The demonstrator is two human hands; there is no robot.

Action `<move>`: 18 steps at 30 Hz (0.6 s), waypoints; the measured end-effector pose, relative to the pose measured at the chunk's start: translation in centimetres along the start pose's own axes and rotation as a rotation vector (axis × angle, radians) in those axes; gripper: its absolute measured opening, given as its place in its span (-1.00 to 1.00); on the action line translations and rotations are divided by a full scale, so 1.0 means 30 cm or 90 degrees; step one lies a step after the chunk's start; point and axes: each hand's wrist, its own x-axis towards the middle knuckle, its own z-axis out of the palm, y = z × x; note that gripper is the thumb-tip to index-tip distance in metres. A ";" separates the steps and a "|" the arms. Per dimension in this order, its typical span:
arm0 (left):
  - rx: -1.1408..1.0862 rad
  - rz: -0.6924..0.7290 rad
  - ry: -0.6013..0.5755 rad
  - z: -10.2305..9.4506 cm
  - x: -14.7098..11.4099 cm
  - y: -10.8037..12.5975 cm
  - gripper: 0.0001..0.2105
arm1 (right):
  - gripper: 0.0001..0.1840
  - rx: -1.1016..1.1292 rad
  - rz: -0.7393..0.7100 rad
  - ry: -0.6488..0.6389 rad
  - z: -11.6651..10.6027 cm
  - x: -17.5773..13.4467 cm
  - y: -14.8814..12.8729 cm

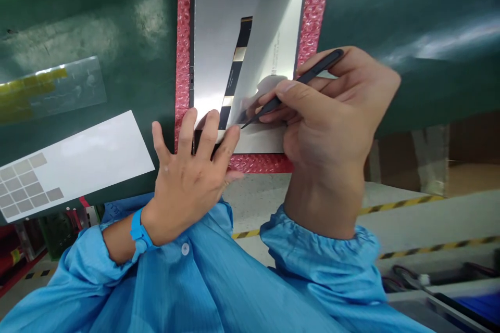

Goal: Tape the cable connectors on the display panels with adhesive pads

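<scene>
A tablet-sized display panel [219,5] lies with its silvery back up on pink bubble wrap [183,26]. A dark flex cable [234,75] with pale bands runs down the panel's middle. My left hand [191,171] rests spread over the panel's near left corner, its fingertips by the cable's lower end. Black tweezers [320,66] are pinched in my right hand [332,104]. Their tip points down-left and ends beside my left index finger, close to the cable's lower end. Whether the tip touches the panel I cannot tell. My left fingers hide part of the near edge.
On the green mat [148,88], a white sheet with grey square stickers [97,151] lies at left. Behind it is a clear film with yellow pieces [50,86]. A cardboard box [472,156] stands at right, below the mat's edge.
</scene>
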 end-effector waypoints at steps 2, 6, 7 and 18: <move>0.002 -0.007 -0.005 -0.001 -0.009 0.001 -0.28 | -0.76 0.000 0.001 0.007 -0.005 -0.001 0.004; 0.026 -0.057 0.015 -0.008 -0.049 -0.009 -0.25 | -0.75 -0.004 0.002 0.013 -0.012 -0.003 0.013; 0.036 -0.061 0.024 -0.007 -0.055 -0.009 -0.24 | -0.75 0.001 0.000 0.014 -0.011 -0.003 0.015; -0.122 -0.043 -0.081 -0.114 0.040 -0.032 -0.51 | -0.65 0.116 0.080 0.089 0.006 -0.003 0.041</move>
